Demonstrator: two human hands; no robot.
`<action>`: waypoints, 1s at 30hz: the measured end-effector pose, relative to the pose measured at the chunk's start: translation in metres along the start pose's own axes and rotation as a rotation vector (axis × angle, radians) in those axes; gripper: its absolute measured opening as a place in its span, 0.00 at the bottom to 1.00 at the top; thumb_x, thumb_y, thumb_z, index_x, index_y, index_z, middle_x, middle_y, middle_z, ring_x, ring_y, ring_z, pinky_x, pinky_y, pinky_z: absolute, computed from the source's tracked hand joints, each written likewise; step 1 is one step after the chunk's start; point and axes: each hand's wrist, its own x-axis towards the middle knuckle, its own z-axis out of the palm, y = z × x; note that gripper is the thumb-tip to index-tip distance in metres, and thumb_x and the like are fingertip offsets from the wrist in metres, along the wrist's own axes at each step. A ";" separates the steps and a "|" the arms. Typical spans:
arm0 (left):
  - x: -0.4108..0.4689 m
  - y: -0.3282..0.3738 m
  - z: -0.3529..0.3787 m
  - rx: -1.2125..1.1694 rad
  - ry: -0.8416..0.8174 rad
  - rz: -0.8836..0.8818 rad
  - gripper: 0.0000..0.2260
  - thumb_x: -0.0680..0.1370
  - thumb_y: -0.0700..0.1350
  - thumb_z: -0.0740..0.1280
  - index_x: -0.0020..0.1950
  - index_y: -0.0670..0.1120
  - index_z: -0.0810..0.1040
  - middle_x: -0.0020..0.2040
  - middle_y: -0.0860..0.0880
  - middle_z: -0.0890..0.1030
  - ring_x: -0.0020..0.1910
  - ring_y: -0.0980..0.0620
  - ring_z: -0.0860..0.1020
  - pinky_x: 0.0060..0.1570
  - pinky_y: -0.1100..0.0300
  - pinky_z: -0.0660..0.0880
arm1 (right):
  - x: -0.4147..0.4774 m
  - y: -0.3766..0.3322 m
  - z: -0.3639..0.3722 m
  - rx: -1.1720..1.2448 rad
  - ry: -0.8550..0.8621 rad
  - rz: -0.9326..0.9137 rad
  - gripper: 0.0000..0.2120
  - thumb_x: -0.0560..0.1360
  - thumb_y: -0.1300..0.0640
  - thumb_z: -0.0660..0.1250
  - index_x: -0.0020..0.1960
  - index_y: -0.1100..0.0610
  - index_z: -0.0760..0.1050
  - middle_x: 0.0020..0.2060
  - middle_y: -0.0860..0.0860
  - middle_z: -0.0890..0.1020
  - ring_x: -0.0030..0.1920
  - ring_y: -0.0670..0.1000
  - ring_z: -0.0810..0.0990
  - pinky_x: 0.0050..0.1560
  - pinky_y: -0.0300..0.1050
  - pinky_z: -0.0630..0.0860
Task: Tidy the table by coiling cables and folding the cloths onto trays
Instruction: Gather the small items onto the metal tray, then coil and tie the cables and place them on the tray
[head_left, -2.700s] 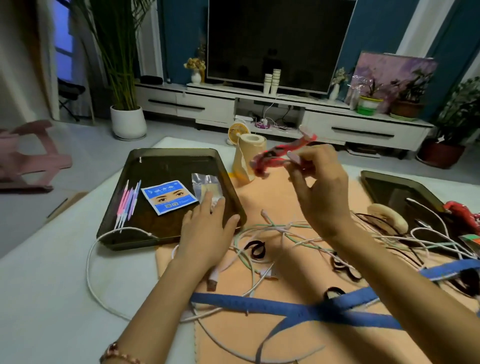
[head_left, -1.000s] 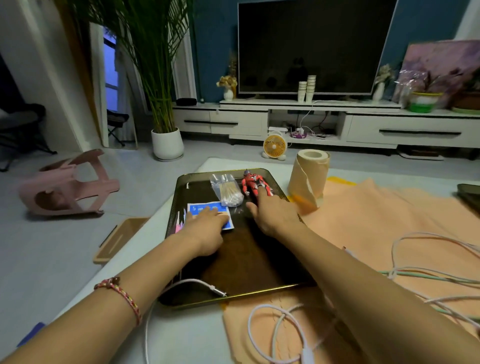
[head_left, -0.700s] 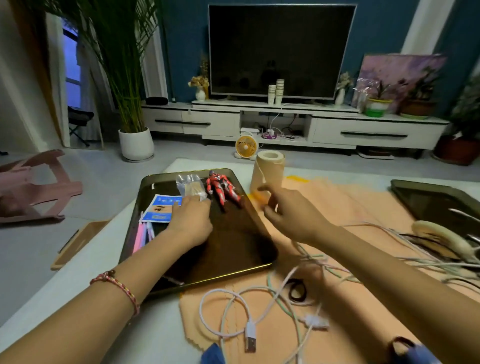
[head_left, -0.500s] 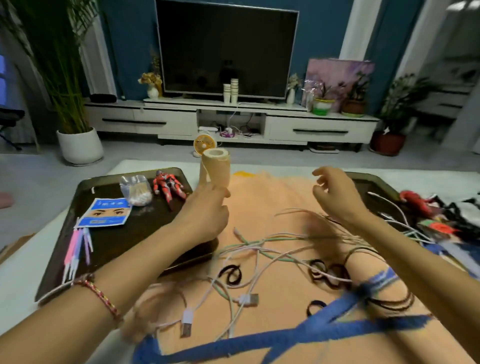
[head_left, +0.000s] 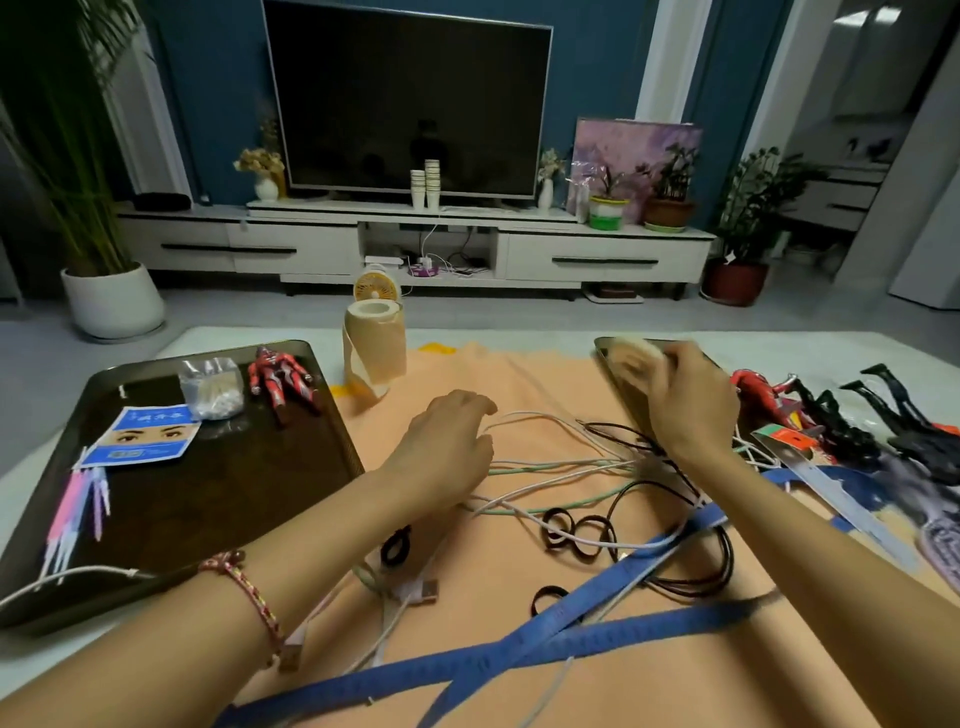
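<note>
Right hand (head_left: 685, 410) now over second tray (head_left: 601, 347)

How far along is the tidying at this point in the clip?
Done: a toy figure, swab bag and packet sit on the left tray. In hand: the right hand grips a blurred beige roll over the right tray; the left hand is at the cables. Left: cables uncoiled, orange cloth unfolded.

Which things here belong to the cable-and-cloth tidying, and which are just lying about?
Job: white cables, green cable, black cable, orange cloth, left tray, right tray.

Lying about: red action figure, bag of cotton swabs, blue packet, tan roll, blue strap, dark action figures.
</note>
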 end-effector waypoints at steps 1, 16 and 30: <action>-0.001 -0.005 -0.003 -0.012 0.021 -0.004 0.19 0.81 0.44 0.57 0.72 0.47 0.64 0.73 0.49 0.64 0.71 0.49 0.61 0.69 0.56 0.58 | -0.001 -0.013 -0.003 0.088 0.051 -0.052 0.11 0.79 0.58 0.60 0.56 0.62 0.74 0.44 0.61 0.81 0.41 0.59 0.78 0.37 0.47 0.71; -0.065 -0.190 -0.061 0.242 0.049 -0.448 0.22 0.81 0.48 0.56 0.75 0.48 0.58 0.76 0.48 0.57 0.76 0.48 0.53 0.73 0.47 0.53 | -0.090 -0.255 0.138 0.494 -0.405 -0.423 0.07 0.75 0.64 0.61 0.52 0.62 0.67 0.47 0.60 0.75 0.46 0.59 0.75 0.42 0.52 0.70; -0.080 -0.199 -0.082 -0.057 0.307 -0.294 0.18 0.79 0.40 0.60 0.69 0.47 0.68 0.68 0.48 0.70 0.68 0.51 0.65 0.66 0.60 0.60 | -0.086 -0.313 0.193 0.038 -0.638 -0.743 0.18 0.79 0.49 0.56 0.65 0.57 0.72 0.64 0.57 0.73 0.65 0.58 0.66 0.62 0.50 0.63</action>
